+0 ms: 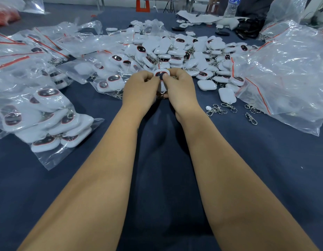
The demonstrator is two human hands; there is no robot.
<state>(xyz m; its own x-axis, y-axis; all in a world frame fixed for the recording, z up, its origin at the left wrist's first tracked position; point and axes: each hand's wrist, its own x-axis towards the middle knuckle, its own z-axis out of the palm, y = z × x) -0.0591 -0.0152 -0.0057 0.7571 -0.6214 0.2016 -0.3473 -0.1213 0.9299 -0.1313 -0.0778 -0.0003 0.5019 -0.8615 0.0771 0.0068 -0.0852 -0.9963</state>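
Note:
A small white fob point(161, 74) with a dark, red-rimmed oval face stands upright between both hands at the middle of the table. My left hand point(139, 91) grips its left side with curled fingers, the thumb on its front. My right hand point(180, 89) grips the right side, thumb pressed on the dark face. The fob's lower end and any clasp on it are hidden behind my fingers. Just behind my hands lies a big heap of the same white fobs point(177, 51) with metal clasps.
Zip bags packed with fobs point(44, 113) lie at the left. A pile of empty clear bags point(287, 75) fills the right. Loose metal clasps point(229, 108) and two white fobs point(227, 95) lie right of my hands. A water bottle point(231, 7) stands far back on the dark blue cloth point(166, 178).

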